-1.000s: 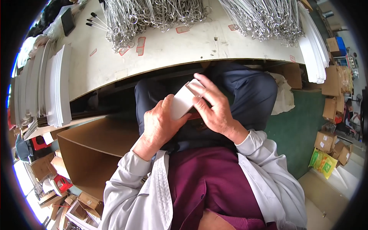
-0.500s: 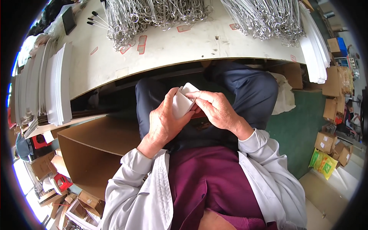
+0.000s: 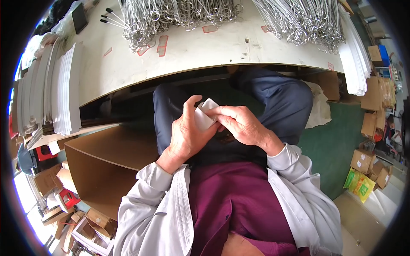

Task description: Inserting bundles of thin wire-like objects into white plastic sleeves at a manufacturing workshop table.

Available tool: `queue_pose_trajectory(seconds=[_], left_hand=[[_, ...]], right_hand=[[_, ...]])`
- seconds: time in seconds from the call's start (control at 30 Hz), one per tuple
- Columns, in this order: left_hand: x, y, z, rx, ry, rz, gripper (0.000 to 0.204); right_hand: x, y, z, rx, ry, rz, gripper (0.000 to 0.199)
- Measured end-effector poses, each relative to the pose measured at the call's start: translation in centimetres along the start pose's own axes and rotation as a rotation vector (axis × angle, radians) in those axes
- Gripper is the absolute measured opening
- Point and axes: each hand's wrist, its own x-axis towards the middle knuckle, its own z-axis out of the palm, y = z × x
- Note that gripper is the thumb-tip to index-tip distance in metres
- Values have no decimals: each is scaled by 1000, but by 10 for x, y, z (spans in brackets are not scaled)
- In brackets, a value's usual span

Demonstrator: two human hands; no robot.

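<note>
A small white box (image 3: 203,121) is held over my lap, with a rounded flap (image 3: 209,103) standing at its far end. My left hand (image 3: 185,135) is closed around the box from the left, one digit raised clear of it. From the right, my right hand (image 3: 245,126) reaches across, its thumb and fingers pinched at the box's upper right edge. Those fingers hide part of the box, and its inside cannot be made out.
Ahead, a white worktable (image 3: 183,51) bears piles of metal rods with ringed ends (image 3: 179,13). Stacked white card sheets (image 3: 66,89) stand at its left, more (image 3: 354,55) at its right. A large open cardboard box (image 3: 106,166) sits by my left leg.
One digit of my left hand has lifted off the white box. The box sits slightly lower and is more covered by my hands. My right hand stays pinched at its edge.
</note>
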Motion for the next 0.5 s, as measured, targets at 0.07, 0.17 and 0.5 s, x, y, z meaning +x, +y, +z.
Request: queue_pose_trajectory(seconds=[0.07,0.17,0.5], left_hand=[[1,-1,3,14,42,-34,70],[-1,-5,5,0,67,-31,70],[-3,-7,11,37,28,35,62]], right_hand=[[-1,0,8,-67,76,-40,21],[-2,7,17,-155,197,-147,32],[-4,17,30,-157,398,-142,12]])
